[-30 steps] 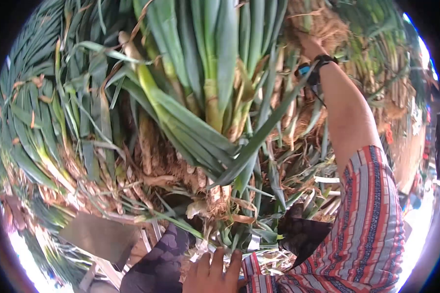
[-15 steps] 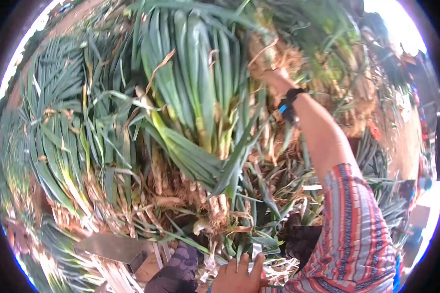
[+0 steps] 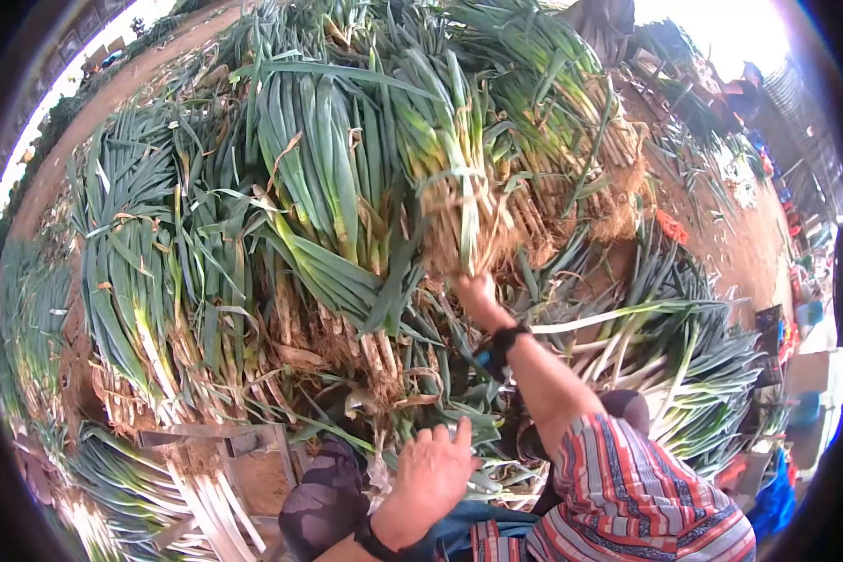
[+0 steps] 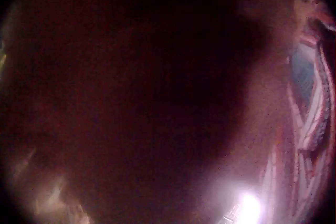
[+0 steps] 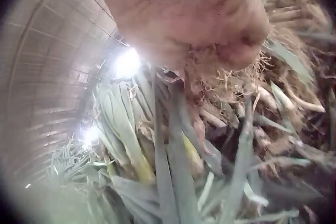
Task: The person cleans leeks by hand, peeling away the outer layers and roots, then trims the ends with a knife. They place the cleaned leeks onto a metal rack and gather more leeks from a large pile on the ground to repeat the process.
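Observation:
My right hand (image 3: 479, 298) grips a bundle of long green onions (image 3: 445, 155) at its root end, in the head view. The bundle's leaves point away from me over the pile. In the right wrist view, the curled right hand (image 5: 199, 19) presses into tangled pale roots (image 5: 226, 85); most of its fingertips are hidden. Low in the head view, my left hand (image 3: 429, 482) hovers near my lap, fingers loosely extended, holding nothing. Darkness fills most of the left wrist view, with a striped sleeve (image 4: 310, 124) at its right side.
A heap of green onions (image 3: 126, 272) spreads across the left and middle. Peeled white stalks (image 3: 225, 520) lie at lower left beside a wooden stool (image 3: 262, 468). More loose onions (image 3: 684, 365) lie at right, near bare ground (image 3: 721, 244).
My right hand has drawn the bundle nearer and left, from the far side of the pile. The left hand has lifted slightly from the lap. The head view has shifted back, showing more ground.

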Available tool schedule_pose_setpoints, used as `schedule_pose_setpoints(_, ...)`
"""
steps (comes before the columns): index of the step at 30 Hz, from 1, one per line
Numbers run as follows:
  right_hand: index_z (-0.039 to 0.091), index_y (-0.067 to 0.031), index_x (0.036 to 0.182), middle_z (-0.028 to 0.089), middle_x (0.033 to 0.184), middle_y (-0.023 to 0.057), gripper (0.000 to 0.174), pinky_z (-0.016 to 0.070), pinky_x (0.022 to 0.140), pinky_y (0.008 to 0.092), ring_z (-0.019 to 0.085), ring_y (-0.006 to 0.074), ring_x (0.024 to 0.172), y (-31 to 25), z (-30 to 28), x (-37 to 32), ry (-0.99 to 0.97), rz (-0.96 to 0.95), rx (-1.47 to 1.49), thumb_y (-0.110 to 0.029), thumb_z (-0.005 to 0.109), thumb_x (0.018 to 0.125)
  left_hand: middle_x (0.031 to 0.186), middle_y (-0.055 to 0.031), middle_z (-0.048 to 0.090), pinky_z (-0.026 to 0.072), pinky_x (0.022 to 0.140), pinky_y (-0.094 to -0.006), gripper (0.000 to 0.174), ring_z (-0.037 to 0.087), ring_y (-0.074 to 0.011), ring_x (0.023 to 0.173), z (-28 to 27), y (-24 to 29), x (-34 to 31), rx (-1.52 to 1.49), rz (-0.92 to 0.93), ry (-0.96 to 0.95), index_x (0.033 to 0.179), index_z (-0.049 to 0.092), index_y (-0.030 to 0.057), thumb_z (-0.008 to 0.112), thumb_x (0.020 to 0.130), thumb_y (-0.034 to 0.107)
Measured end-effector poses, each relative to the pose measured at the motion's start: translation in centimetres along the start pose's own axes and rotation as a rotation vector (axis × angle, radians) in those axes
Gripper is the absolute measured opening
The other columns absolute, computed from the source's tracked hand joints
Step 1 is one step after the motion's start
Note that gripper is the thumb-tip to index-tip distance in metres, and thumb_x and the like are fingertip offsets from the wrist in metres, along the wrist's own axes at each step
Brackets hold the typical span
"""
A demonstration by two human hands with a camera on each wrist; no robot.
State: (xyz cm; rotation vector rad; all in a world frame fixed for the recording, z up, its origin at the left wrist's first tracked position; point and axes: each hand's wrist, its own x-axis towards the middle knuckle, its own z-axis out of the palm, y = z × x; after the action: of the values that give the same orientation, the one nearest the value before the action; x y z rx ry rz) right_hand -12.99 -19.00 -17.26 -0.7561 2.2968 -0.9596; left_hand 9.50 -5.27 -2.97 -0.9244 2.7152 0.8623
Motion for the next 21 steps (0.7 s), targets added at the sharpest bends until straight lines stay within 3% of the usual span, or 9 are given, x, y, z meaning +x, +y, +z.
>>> schedule_pose_setpoints(6, 0.062, 0.0022, 0.097, 0.062, 0.090, 0.0310, 0.038, 0.0499, 0.075, 0.0484, 0.062, 0.0436, 0.087, 7.8, -1.0, -10.4, -0.217, 0.274, 0.039, -0.028, 0.058, 0.076, 0.092, -0.0166, 0.063, 0.0497, 0.077, -0.0447, 0.054, 0.061, -0.0338, 0.089, 1.9, 1.1, 0.6, 0.039, 0.012, -0.081, 0.124, 0.049, 0.0038, 0.062, 0.084, 0.038)
schedule_pose_setpoints(7, 0.060, 0.0015, 0.102, 0.062, 0.090, 0.0297, 0.039, 0.0498, 0.074, 0.0478, 0.061, 0.0437, 0.086, 8.5, -1.1, -11.3, -0.203, 0.118, 0.074, -0.027, 0.059, 0.076, 0.093, -0.0171, 0.063, 0.0497, 0.077, -0.0447, 0.054, 0.061, -0.0340, 0.090, 2.0, 0.9, 0.6, 0.059, -0.002, -0.079, 0.123, 0.049, 0.0032, 0.063, 0.083, 0.037)
schedule_pose_setpoints(10, 0.049, -0.0033, 0.122, 0.062, 0.104, 0.0176, 0.055, 0.0487, 0.077, 0.0406, 0.059, 0.0289, 0.091, 10.1, -0.1, -13.7, -0.416, -0.036, 0.415, -0.029, 0.067, 0.077, 0.094, -0.0178, 0.064, 0.0503, 0.076, -0.0452, 0.053, 0.062, -0.0342, 0.090, 2.3, -1.0, 0.5, 0.002, -0.015, 0.096, 0.120, 0.049, 0.0018, 0.065, 0.082, 0.034)
schedule_pose_setpoints(11, 0.044, -0.0050, 0.129, 0.061, 0.111, 0.0126, 0.062, 0.0483, 0.078, 0.0372, 0.057, 0.0215, 0.094, 9.9, 0.2, -14.8, -0.513, -0.015, 0.492, -0.031, 0.070, 0.079, 0.093, -0.0163, 0.064, 0.0504, 0.075, -0.0434, 0.048, 0.062, -0.0337, 0.090, 2.8, -1.7, 0.0, -0.016, 0.022, 0.339, 0.114, 0.052, -0.0001, 0.066, 0.080, 0.031)
schedule_pose_setpoints(12, 0.043, -0.0062, 0.131, 0.060, 0.113, 0.0120, 0.060, 0.0487, 0.078, 0.0351, 0.058, 0.0220, 0.095, 9.3, 0.0, -16.1, -0.660, 0.079, 0.411, -0.027, 0.069, 0.082, 0.089, -0.0142, 0.065, 0.0508, 0.073, -0.0407, 0.040, 0.063, -0.0313, 0.087, 1.4, -2.1, -0.4, -0.003, 0.041, 0.409, 0.107, 0.056, 0.0002, 0.066, 0.079, 0.028)
schedule_pose_setpoints(14, 0.043, -0.0061, 0.132, 0.059, 0.115, 0.0119, 0.059, 0.0480, 0.081, 0.0352, 0.058, 0.0222, 0.096, 8.1, 0.6, -20.0, -0.869, 0.177, 0.549, -0.031, 0.065, 0.083, 0.082, -0.0129, 0.065, 0.0515, 0.068, -0.0386, 0.037, 0.064, -0.0281, 0.081, 0.0, -1.7, -1.7, 0.091, -0.156, 0.444, 0.094, 0.061, 0.0017, 0.069, 0.075, 0.031)
schedule_pose_setpoints(18, 0.042, -0.0057, 0.134, 0.058, 0.119, 0.0118, 0.059, 0.0468, 0.085, 0.0355, 0.058, 0.0228, 0.099, 6.9, 1.7, -28.9, -1.183, 0.445, 0.772, -0.038, 0.057, 0.087, 0.083, -0.0124, 0.065, 0.0525, 0.069, -0.0389, 0.037, 0.064, -0.0303, 0.084, -1.0, -0.9, -8.6, 0.066, -0.333, 0.553, 0.087, 0.062, 0.0017, 0.072, 0.072, 0.034)
schedule_pose_setpoints(19, 0.042, -0.0056, 0.135, 0.057, 0.120, 0.0118, 0.059, 0.0464, 0.087, 0.0355, 0.058, 0.0229, 0.099, 6.7, 1.2, -31.1, -1.226, 0.496, 0.796, -0.040, 0.055, 0.088, 0.098, -0.0163, 0.064, 0.0511, 0.080, -0.0405, 0.040, 0.061, -0.0324, 0.097, -1.9, -0.5, -11.8, -0.124, -0.385, 0.380, 0.095, 0.062, -0.0002, 0.072, 0.073, 0.032)
schedule_pose_setpoints(21, 0.042, -0.0054, 0.136, 0.056, 0.123, 0.0118, 0.060, 0.0458, 0.089, 0.0356, 0.057, 0.0232, 0.100, 7.0, -0.6, -34.0, -1.270, 0.559, 0.794, -0.043, 0.051, 0.090, 0.111, -0.0176, 0.059, 0.0476, 0.088, -0.0410, 0.044, 0.056, -0.0345, 0.106, 1.9, -1.2, -16.4, -0.109, -0.248, 0.718, 0.107, 0.059, 0.0005, 0.070, 0.076, 0.030)
